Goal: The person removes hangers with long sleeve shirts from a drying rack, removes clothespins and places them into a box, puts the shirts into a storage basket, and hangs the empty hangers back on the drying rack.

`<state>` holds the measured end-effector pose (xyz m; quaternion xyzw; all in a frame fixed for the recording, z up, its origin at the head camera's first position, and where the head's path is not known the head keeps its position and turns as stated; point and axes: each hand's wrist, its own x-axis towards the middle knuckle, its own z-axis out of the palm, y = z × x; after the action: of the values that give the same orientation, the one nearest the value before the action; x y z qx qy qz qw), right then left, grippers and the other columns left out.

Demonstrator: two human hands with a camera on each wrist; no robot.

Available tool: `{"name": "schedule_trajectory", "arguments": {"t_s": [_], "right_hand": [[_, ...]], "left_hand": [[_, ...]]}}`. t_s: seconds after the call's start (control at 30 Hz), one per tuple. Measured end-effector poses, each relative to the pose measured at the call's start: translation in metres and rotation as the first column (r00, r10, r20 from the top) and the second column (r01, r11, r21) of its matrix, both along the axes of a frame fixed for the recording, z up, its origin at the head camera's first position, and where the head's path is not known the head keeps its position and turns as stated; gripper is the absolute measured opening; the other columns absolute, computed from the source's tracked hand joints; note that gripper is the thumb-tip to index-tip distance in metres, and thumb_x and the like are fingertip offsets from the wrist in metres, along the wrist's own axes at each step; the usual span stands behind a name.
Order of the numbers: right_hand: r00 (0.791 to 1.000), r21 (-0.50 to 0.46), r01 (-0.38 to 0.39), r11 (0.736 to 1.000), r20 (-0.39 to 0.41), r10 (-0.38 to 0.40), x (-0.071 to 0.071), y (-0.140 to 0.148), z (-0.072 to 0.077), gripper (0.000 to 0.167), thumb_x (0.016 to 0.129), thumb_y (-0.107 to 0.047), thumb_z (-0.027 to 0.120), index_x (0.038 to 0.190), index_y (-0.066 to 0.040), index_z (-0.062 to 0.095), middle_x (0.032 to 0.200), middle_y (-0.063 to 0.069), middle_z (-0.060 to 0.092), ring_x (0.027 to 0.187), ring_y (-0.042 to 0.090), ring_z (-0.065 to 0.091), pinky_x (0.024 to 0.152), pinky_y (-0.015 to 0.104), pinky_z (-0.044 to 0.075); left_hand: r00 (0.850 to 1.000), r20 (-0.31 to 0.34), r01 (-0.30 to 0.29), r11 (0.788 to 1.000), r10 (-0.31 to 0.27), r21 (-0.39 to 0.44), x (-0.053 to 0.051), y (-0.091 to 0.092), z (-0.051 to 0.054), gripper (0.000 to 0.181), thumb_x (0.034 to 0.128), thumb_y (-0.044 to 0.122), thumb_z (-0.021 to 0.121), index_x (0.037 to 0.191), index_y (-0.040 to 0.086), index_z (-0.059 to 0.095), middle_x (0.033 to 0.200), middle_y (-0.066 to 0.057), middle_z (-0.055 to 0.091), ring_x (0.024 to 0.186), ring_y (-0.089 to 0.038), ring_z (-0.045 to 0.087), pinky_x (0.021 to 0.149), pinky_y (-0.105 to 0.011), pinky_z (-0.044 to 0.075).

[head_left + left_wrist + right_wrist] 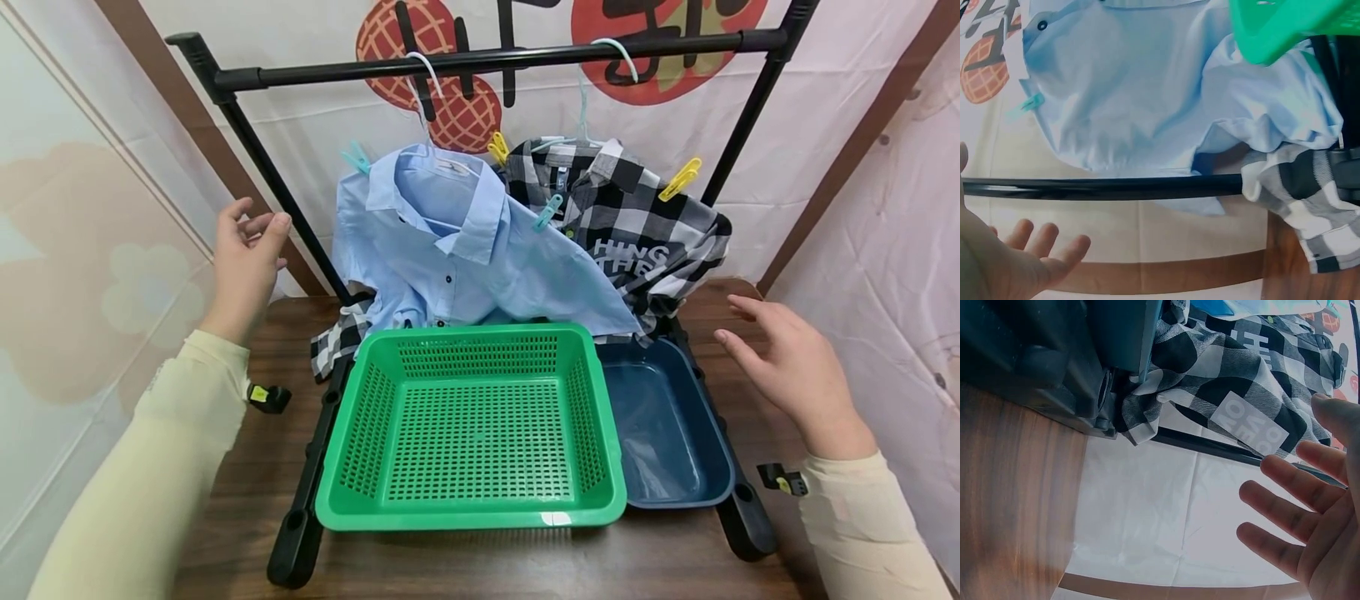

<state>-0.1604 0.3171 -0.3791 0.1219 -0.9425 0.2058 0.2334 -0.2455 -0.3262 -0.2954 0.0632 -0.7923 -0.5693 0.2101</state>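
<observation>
My left hand [247,262] is raised beside the rack's left post, its fingers loosely bent around nothing. On the other side my right hand [798,367] hovers over the table with fingers spread and holds nothing. Between them a light blue shirt [480,275] hangs from a pale hanger [423,96] on the black rack [510,60], with teal clothespins [549,212] on its shoulders. A black-and-white checked shirt [637,225] hangs to the right, partly behind it, with yellow clothespins [681,179]. In the right wrist view the checked shirt's sleeve [1210,381] lies beyond my fingers.
An empty green basket [480,442] stands in front, overlapping a dark blue basin [663,425] on its right. The rack's black feet [296,542] run along both sides on the brown wooden table [465,562]. Behind hangs a printed white cloth [315,125].
</observation>
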Motion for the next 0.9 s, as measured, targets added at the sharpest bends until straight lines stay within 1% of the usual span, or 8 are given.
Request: {"name": "schedule_trajectory", "arguments": {"t_s": [0.07, 0.2, 0.3, 0.4, 0.47, 0.63, 0.73, 0.9], "right_hand": [[1.000, -0.001, -0.006, 1.000, -0.008, 0.006, 0.000, 0.000, 0.000, 0.055, 0.095, -0.024, 0.075, 0.144, -0.008, 0.056, 0.126, 0.022, 0.065, 0.111, 0.040, 0.062, 0.088, 0.062, 0.048], [1.000, -0.002, -0.014, 1.000, -0.025, 0.014, 0.001, -0.001, 0.000, 0.053, 0.095, -0.023, 0.075, 0.143, -0.008, 0.057, 0.125, 0.021, 0.066, 0.110, 0.039, 0.062, 0.087, 0.060, 0.049], [0.999, -0.002, -0.019, 1.000, -0.033, 0.019, 0.001, -0.001, 0.000, 0.053, 0.094, -0.022, 0.076, 0.142, -0.008, 0.058, 0.124, 0.020, 0.066, 0.110, 0.038, 0.063, 0.087, 0.059, 0.049], [0.999, 0.000, -0.022, 1.000, -0.030, 0.022, 0.002, -0.001, 0.001, 0.052, 0.095, -0.022, 0.075, 0.141, -0.007, 0.058, 0.124, 0.020, 0.066, 0.109, 0.038, 0.063, 0.086, 0.060, 0.049], [0.999, 0.001, -0.023, 1.000, -0.026, 0.023, 0.002, -0.001, 0.001, 0.051, 0.095, -0.022, 0.075, 0.141, -0.007, 0.058, 0.123, 0.020, 0.066, 0.109, 0.038, 0.063, 0.086, 0.059, 0.049], [1.000, 0.005, -0.026, 1.000, -0.006, 0.026, 0.002, -0.002, 0.000, 0.051, 0.095, -0.023, 0.074, 0.141, -0.007, 0.058, 0.124, 0.020, 0.066, 0.109, 0.038, 0.062, 0.085, 0.060, 0.049], [1.000, 0.009, -0.026, 1.000, 0.001, 0.026, 0.002, -0.002, 0.000, 0.051, 0.096, -0.024, 0.074, 0.141, -0.006, 0.058, 0.125, 0.021, 0.066, 0.110, 0.038, 0.062, 0.086, 0.061, 0.048], [1.000, 0.015, -0.027, 1.000, 0.001, 0.027, 0.001, -0.003, 0.000, 0.050, 0.096, -0.023, 0.074, 0.140, -0.005, 0.058, 0.127, 0.022, 0.065, 0.111, 0.039, 0.062, 0.086, 0.062, 0.049]], "left_hand": [[1.000, -0.010, 0.000, 1.000, 0.000, 0.021, -0.003, 0.001, 0.006, 0.073, 0.0971, 0.042, 0.069, 0.156, 0.022, 0.031, 0.139, -0.001, 0.051, 0.109, -0.007, 0.052, 0.078, -0.019, 0.051], [1.000, -0.016, -0.019, 0.999, 0.018, -0.036, -0.009, 0.003, 0.015, 0.072, 0.0968, 0.042, 0.068, 0.155, 0.022, 0.031, 0.139, -0.001, 0.049, 0.113, -0.009, 0.054, 0.080, -0.019, 0.051], [0.999, -0.019, -0.031, 0.997, 0.030, -0.077, -0.013, 0.005, 0.022, 0.072, 0.0967, 0.043, 0.068, 0.155, 0.024, 0.030, 0.141, -0.001, 0.047, 0.120, -0.011, 0.053, 0.087, -0.023, 0.050], [0.999, -0.025, -0.050, 0.994, 0.047, -0.097, -0.018, 0.007, 0.027, 0.070, 0.0966, 0.043, 0.068, 0.154, 0.027, 0.031, 0.141, 0.001, 0.046, 0.125, -0.012, 0.050, 0.095, -0.027, 0.047], [0.998, -0.038, -0.059, 0.993, 0.055, -0.101, -0.022, 0.007, 0.031, 0.069, 0.0970, 0.041, 0.068, 0.154, 0.028, 0.032, 0.140, 0.002, 0.047, 0.125, -0.011, 0.051, 0.093, -0.026, 0.048], [0.995, -0.094, -0.041, 0.999, 0.039, -0.026, -0.029, 0.006, 0.040, 0.066, 0.0963, 0.029, 0.071, 0.151, 0.024, 0.035, 0.129, 0.004, 0.048, 0.114, -0.010, 0.056, 0.076, -0.019, 0.052], [0.995, -0.095, -0.023, 0.999, 0.026, 0.027, -0.030, 0.005, 0.047, 0.068, 0.0943, 0.024, 0.074, 0.150, 0.024, 0.036, 0.127, 0.004, 0.048, 0.113, -0.010, 0.056, 0.075, -0.018, 0.053], [0.997, -0.082, 0.005, 0.995, 0.004, 0.104, -0.030, 0.004, 0.055, 0.067, 0.0919, 0.020, 0.077, 0.148, 0.024, 0.040, 0.126, 0.003, 0.048, 0.112, -0.011, 0.054, 0.076, -0.020, 0.056]]}}
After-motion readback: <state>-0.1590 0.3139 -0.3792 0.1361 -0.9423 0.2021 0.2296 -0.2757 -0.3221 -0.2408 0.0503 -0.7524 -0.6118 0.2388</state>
